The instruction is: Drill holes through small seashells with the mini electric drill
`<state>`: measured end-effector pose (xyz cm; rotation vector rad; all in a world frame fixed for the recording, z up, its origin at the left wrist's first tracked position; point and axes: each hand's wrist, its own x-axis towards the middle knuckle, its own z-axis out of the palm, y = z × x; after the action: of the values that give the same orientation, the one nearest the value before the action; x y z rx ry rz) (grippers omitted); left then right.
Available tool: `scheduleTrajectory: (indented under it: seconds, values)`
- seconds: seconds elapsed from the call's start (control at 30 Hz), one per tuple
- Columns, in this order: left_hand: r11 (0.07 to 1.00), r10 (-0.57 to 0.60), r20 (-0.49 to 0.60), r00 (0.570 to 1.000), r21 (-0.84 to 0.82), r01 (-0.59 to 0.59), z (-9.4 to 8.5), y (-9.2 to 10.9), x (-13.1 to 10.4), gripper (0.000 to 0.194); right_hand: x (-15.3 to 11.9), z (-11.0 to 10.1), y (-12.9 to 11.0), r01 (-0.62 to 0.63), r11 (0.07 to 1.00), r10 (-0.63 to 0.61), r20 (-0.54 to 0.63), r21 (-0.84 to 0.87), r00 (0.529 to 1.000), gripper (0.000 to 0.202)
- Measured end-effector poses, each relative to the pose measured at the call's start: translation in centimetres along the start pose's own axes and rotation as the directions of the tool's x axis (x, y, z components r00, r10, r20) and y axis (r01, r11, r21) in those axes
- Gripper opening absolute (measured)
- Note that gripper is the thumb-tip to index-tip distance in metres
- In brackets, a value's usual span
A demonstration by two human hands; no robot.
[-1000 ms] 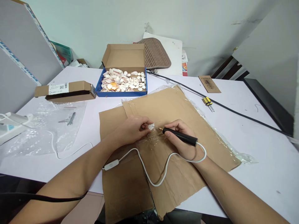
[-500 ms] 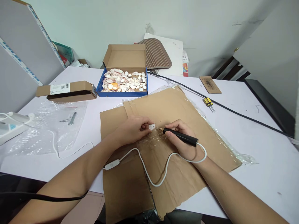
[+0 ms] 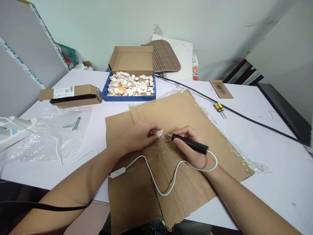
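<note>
Between the thumb and fingers of my left hand (image 3: 144,135) is a small white seashell (image 3: 159,133), held just above the brown cardboard (image 3: 176,111). My right hand (image 3: 192,145) grips a black pen-shaped electric drill (image 3: 190,143) with a brass chuck and a thin bit. The bit's tip points left and reaches the shell; whether it has gone into the surface is too small to tell. From the drill's back end a white cable (image 3: 174,176) loops over the cardboard to an inline switch (image 3: 117,172) below my left forearm.
An open blue box (image 3: 129,98) of many seashells stands at the back, beside a long cardboard box (image 3: 84,98). A plastic bag (image 3: 49,147) with a small wrench (image 3: 76,124) lies left, near a power strip (image 3: 14,130). Yellow-handled screwdrivers (image 3: 219,107) and a black rod (image 3: 234,111) lie right.
The whole view has shifted very slightly. Both hands, the shell and the drill keep the same position relative to each other.
</note>
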<state>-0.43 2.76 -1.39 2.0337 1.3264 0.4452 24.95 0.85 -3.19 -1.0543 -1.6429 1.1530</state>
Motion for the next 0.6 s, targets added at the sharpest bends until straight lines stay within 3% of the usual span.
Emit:
scheduleTrajectory:
  seconds: [0.6]
  values:
    - [1.0,0.006,-0.02,1.0,-0.008,-0.006,-0.04,-0.03,-0.14,0.028,-0.19,-0.02,0.24,0.005,1.0,-0.005,-0.035,-0.014,0.999,0.02]
